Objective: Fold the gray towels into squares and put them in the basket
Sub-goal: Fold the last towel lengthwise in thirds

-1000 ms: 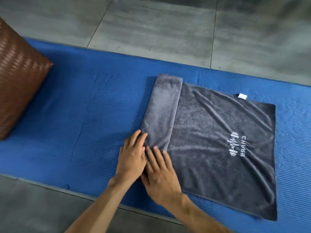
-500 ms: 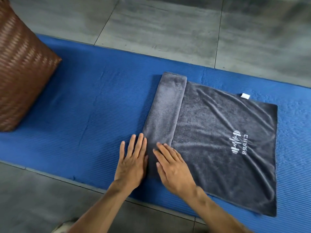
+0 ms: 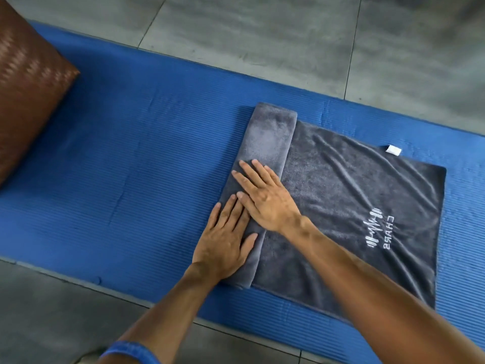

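Note:
A gray towel (image 3: 349, 203) lies flat on the blue mat (image 3: 136, 158), with white lettering near its right end and a white tag at its far edge. Its left end is folded over into a narrow lighter strip (image 3: 270, 137). My left hand (image 3: 225, 237) presses flat on the near part of that strip, fingers straight. My right hand (image 3: 265, 195) lies flat just beyond it, fingers spread across the strip's middle. The brown woven basket (image 3: 29, 82) stands at the far left, partly out of frame.
The mat runs across a gray tiled floor (image 3: 262, 40). A wide stretch of bare mat separates the basket from the towel. A blue band (image 3: 131, 350) sits on my left forearm at the bottom edge.
Both hands have slid forward from the towel's near edge onto the folded strip; my right hand went farthest, up to the strip's middle. The towel itself has stayed put.

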